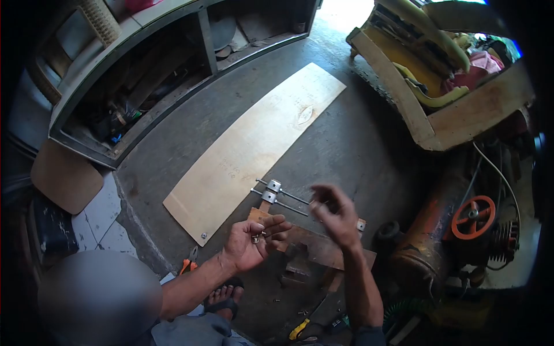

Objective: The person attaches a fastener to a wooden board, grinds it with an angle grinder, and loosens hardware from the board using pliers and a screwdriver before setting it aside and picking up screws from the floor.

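My left hand point(254, 241) is palm up with curled fingers, holding a few small metal screws point(258, 237). To its right my right hand point(334, 212) is raised with bent fingers, blurred; what it holds, if anything, cannot be made out. Between and beyond the hands, two metal clamp pieces point(269, 191) with long thin rods lie by the edge of a long pale wooden board point(254, 150). Below the hands a flat brown piece point(314, 245) rests over a dark metal block point(297, 266). A small metal part point(203, 235) sits on the board's near corner.
Orange-handled pliers point(188, 262) and a yellow screwdriver point(300, 328) lie on the floor. An orange compressor point(430, 230) with a red wheel stands at the right, below a wooden frame point(398, 95). Open shelving point(208, 43) runs along the upper left. A sandalled foot point(224, 297) is below.
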Demonstrator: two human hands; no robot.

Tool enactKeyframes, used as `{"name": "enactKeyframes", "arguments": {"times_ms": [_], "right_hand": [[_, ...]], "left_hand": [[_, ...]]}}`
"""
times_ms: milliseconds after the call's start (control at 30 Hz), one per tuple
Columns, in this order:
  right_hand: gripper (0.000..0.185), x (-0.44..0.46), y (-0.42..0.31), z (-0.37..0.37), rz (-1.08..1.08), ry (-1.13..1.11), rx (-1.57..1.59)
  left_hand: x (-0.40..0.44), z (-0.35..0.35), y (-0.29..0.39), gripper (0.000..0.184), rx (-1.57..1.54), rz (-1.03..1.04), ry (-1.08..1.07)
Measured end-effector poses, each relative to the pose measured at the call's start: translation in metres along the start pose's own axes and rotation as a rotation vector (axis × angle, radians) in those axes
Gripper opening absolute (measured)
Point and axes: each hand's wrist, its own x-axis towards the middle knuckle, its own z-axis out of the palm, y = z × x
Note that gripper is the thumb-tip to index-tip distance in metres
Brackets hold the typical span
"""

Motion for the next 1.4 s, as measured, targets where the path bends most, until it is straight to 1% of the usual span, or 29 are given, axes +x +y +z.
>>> {"name": "enactKeyframes", "arguments": {"times_ms": [33, 100, 133, 167, 233, 267, 300, 367, 400, 467, 500, 567, 633, 700, 733, 767, 833, 900, 967, 1000, 1033, 1100, 1133, 1167, 1233, 1267, 1300, 1367, 1400], "right_hand": [[0.038, -0.013, -0.021, 0.010, -0.044, -0.087, -0.092], [0.045, -0.031, -0.041, 0.026, -0.228, -0.115, -0.263], [0.047, -0.043, -0.049, 0.025, -0.308, -0.084, -0.499], [0.047, -0.056, -0.055, 0.018, -0.246, -0.043, -0.500], [0.042, -0.105, -0.065, 0.003, -0.139, 0.135, -0.342], [0.035, -0.132, -0.069, -0.004, -0.015, 0.232, -0.276], [0.029, -0.163, -0.058, -0.011, -0.025, 0.370, -0.356], [0.026, -0.233, -0.027, -0.006, 0.197, 0.528, -0.306], [0.025, -0.265, -0.010, 0.005, 0.345, 0.529, -0.244], [0.024, -0.316, 0.025, 0.034, 0.559, 0.542, -0.182], [0.023, -0.334, 0.041, 0.053, 0.621, 0.544, -0.184], [0.024, -0.358, 0.078, 0.079, 0.625, 0.580, -0.327], [0.025, -0.368, 0.098, 0.093, 0.665, 0.592, -0.403], [0.028, -0.367, 0.114, 0.094, 0.630, 0.515, -0.900], [0.036, -0.367, 0.124, 0.094, 0.685, 0.444, -0.935], [0.036, -0.364, 0.136, 0.091, 0.645, 0.446, -0.930], [0.038, -0.353, 0.125, 0.085, 0.998, 0.277, -0.738], [0.037, -0.346, 0.134, 0.077, 0.922, 0.245, -0.718], [0.036, -0.357, 0.135, 0.081, 0.869, 0.354, -0.614], [0.033, -0.362, 0.137, 0.082, 0.782, 0.444, -0.553], [0.025, -0.369, 0.138, 0.079, 0.764, 0.530, -0.334], [0.023, -0.382, 0.140, 0.079, 0.632, 0.720, -0.166], [0.024, -0.384, 0.146, 0.074, 0.627, 0.757, -0.123], [0.025, -0.393, 0.150, 0.071, 0.634, 0.787, -0.083], [0.029, -0.386, 0.138, 0.069, 0.646, 0.905, 0.054], [0.030, -0.387, 0.141, 0.071, 0.629, 0.971, 0.225], [0.030, -0.383, 0.140, 0.071, 0.640, 0.971, 0.224], [0.031, -0.382, 0.134, 0.071, 0.607, 0.968, 0.290], [0.032, -0.381, 0.134, 0.071, 0.631, 0.938, 0.218]], "left_hand": [[0.002, 0.007, -0.007, 0.046, 0.052, 0.064, 0.088], [0.003, 0.006, -0.013, 0.044, 0.076, 0.083, 0.109], [-0.001, 0.006, -0.011, 0.040, 0.153, 0.099, 0.100], [-0.007, 0.005, -0.007, 0.037, 0.227, 0.094, 0.092], [-0.036, 0.011, 0.008, 0.028, 0.334, 0.064, 0.250], [-0.055, 0.012, 0.012, 0.026, 0.380, 0.109, 0.308], [-0.070, 0.011, 0.020, 0.024, 0.436, 0.171, 0.346], [-0.102, -0.035, 0.038, 0.024, 0.696, 0.280, 0.716], [-0.118, -0.037, 0.044, 0.024, 0.713, 0.274, 0.700], [-0.142, -0.033, 0.047, 0.028, 0.503, 0.088, 0.340], [-0.141, -0.034, 0.041, 0.028, 0.513, 0.086, 0.349], [-0.118, -0.034, 0.026, 0.030, 0.172, 0.095, 0.202], [-0.103, -0.025, -0.014, 0.029, 0.109, 0.060, 0.229], [-0.087, -0.035, -0.038, 0.028, 0.079, -0.097, 0.147], [-0.080, -0.027, -0.044, 0.028, 0.147, -0.095, 0.119], [-0.075, -0.019, -0.048, 0.027, 0.214, -0.082, 0.098], [-0.060, -0.012, -0.043, 0.029, 0.325, 0.005, 0.231], [-0.049, -0.004, -0.039, 0.031, 0.507, 0.109, 0.304], [-0.049, 0.000, -0.031, 0.033, 0.466, 0.140, 0.224], [-0.053, -0.004, -0.025, 0.031, 0.509, 0.164, 0.218], [-0.062, -0.013, -0.024, 0.031, 0.501, 0.170, 0.240], [-0.081, -0.030, -0.031, 0.026, 0.972, 0.281, 0.399], [-0.091, -0.030, -0.038, 0.024, 0.847, 0.151, 0.487], [-0.099, -0.040, -0.046, 0.024, 0.844, 0.116, 0.499], [-0.116, -0.070, -0.063, 0.024, 1.208, -0.191, 0.520], [-0.119, -0.089, -0.068, 0.025, 1.318, -0.282, 0.544], [-0.117, -0.099, -0.078, 0.023, 1.629, -0.277, 0.513], [-0.117, -0.108, -0.093, 0.027, 2.141, -0.217, 0.269], [-0.112, -0.097, -0.089, 0.027, 2.146, -0.210, 0.260]]}}
